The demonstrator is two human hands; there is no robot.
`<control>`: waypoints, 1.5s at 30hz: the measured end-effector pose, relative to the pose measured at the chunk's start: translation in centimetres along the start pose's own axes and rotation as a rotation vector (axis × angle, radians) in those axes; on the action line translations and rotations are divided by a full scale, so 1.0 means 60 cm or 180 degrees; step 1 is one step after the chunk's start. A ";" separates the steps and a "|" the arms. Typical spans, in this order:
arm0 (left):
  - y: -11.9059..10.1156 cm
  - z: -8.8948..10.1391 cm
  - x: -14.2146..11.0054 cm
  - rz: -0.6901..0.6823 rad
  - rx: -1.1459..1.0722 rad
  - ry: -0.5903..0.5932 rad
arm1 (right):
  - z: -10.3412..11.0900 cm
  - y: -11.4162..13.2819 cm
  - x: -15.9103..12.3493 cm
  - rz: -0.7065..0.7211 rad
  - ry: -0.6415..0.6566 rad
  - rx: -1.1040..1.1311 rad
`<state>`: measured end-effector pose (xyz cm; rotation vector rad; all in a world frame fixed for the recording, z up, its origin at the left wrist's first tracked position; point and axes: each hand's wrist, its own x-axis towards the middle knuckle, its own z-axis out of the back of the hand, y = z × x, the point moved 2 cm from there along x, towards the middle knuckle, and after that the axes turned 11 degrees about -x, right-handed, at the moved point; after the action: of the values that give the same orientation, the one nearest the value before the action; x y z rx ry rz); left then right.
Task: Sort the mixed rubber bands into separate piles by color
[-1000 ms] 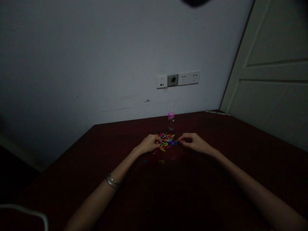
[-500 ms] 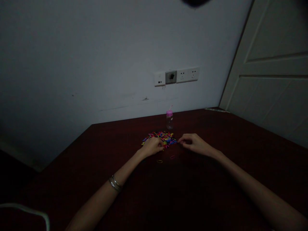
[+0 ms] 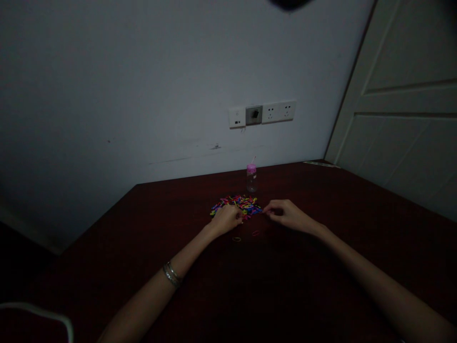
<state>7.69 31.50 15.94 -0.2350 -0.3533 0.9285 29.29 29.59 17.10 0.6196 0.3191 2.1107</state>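
A heap of small colourful rubber bands [image 3: 238,200] lies on the dark red table. My left hand [image 3: 227,218] rests at the heap's near left edge with its fingers curled together; what they hold, if anything, is hidden. At the right edge of the heap my right hand [image 3: 283,212] has thumb and fingertips pinched together, and I cannot make out anything between them. Nearer to me lie a single yellow band [image 3: 236,239] and a single pink band [image 3: 255,233]. Just behind the heap stands a clear bottle [image 3: 252,182] with a pink lid.
The table [image 3: 171,205] meets a pale wall [image 3: 160,95] at the back, where a row of sockets [image 3: 278,111] is mounted. A white panelled door [image 3: 403,124] stands on the right. A pale cable [image 3: 39,310] curves in at the lower left.
Both hands have hardly moved; the fingers of my left hand have shifted slightly at the heap's edge. The bottle and the two single bands stay where they were.
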 end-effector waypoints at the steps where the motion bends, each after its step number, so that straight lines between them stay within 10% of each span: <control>1: 0.000 0.002 0.000 -0.0003 -0.0065 0.0004 | 0.000 0.000 0.000 0.0010 -0.0005 0.0004; 11: 0.002 0.043 -0.001 -0.0196 -0.0846 -0.0245 | -0.012 0.020 0.006 0.0126 -0.0183 0.0259; 21: -0.001 0.083 -0.011 -0.0393 0.0162 -0.0158 | -0.035 0.045 0.025 0.0284 -0.0428 0.0122; 45: -0.047 0.083 -0.014 -0.0815 -0.0711 -0.0027 | -0.005 0.047 0.018 0.0486 -0.0476 0.0265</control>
<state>7.37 29.40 21.31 -0.3811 -0.4837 0.6376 26.67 28.87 18.44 0.8700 0.2843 2.1893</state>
